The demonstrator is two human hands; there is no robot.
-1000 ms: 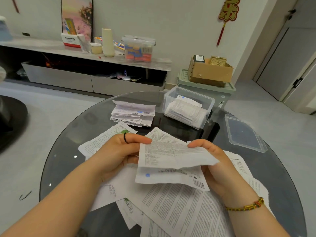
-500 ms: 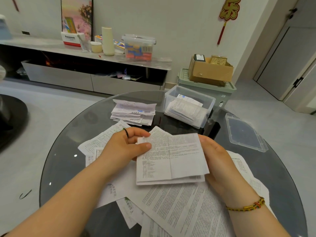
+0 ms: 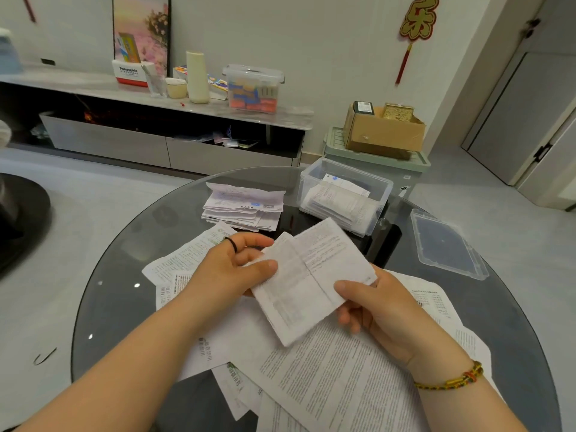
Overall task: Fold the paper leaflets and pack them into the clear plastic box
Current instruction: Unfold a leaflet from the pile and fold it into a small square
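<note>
Head view: the white printed paper leaflet [image 3: 311, 282], half-open a second ago, is now a flat folded rectangle, tilted above loose unfolded sheets [image 3: 343, 385] at the near edge of the round dark glass table [image 3: 124, 291]; the left hand [image 3: 230, 269] pinches its left edge, the right hand [image 3: 380, 310] its lower right side. Folding looks nearly done; the clear rectangular plastic box [image 3: 386, 190] waits at the far edge, partly filled.

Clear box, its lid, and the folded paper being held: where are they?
clear plastic box [image 3: 352, 171], head view, on its far rim.
lid [image 3: 445, 244], head view, middle of its flat panel.
folded leaflet [image 3: 311, 275], head view, middle, by the crease.
</note>
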